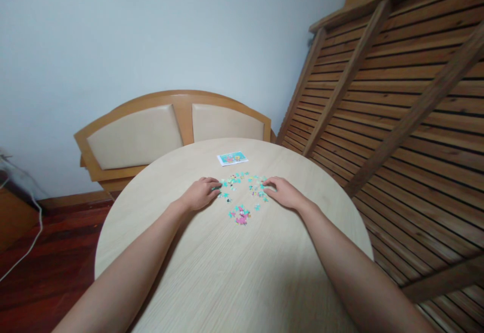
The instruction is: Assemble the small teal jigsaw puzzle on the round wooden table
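Observation:
Small jigsaw puzzle pieces [238,177], mostly turquoise, lie in a loose ring on the table. Nearer to me is a cluster of pink and turquoise puzzle pieces [241,215]. My left hand [203,193] rests at the ring's left side, fingertips touching or just beside the pieces there. On the opposite side my right hand [283,192] has its thumb and fingers apart, close to the right-hand pieces. Neither hand visibly holds a piece. Beyond the ring lies a picture card [232,158] with a turquoise scene and small cartoon-like figures.
The round pale wooden table [227,282] carries all of this. A headboard with cream panels [136,139] stands behind it against the wall. At right leans a large slatted wooden frame [378,101], close to the table's edge. A white cable [38,222] hangs at left.

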Tool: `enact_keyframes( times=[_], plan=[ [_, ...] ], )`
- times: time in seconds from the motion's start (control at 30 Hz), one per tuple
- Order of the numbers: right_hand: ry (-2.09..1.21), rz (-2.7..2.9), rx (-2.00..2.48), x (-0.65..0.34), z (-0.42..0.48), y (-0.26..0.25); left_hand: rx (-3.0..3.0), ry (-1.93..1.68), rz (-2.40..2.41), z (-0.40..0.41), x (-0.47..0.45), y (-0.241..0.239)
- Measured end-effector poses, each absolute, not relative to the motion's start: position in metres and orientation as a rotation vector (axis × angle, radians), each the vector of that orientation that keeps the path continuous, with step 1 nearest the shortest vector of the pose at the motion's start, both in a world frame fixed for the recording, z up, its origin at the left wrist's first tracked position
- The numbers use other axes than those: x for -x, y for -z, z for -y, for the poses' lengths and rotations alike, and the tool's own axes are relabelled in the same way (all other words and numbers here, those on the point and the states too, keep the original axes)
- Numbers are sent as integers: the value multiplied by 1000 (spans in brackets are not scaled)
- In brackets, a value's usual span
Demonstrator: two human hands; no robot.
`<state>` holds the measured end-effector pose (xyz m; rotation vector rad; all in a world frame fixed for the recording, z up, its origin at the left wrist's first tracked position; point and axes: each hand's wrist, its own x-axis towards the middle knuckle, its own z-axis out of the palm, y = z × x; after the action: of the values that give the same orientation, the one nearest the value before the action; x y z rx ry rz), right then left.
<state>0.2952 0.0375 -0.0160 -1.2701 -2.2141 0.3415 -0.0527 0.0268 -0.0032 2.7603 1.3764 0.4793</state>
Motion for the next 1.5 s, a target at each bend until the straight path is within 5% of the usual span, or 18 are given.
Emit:
enact_keyframes(
  times=[0.67, 1.5],
  plan=[
    [-345, 2279, 1197, -291, -31, 9, -2714, -396, -1642, -29, 63, 5],
    [-174, 2360, 1276, -266, -16, 7, -2829, -591, -1277, -18, 28, 9]
  ],
)
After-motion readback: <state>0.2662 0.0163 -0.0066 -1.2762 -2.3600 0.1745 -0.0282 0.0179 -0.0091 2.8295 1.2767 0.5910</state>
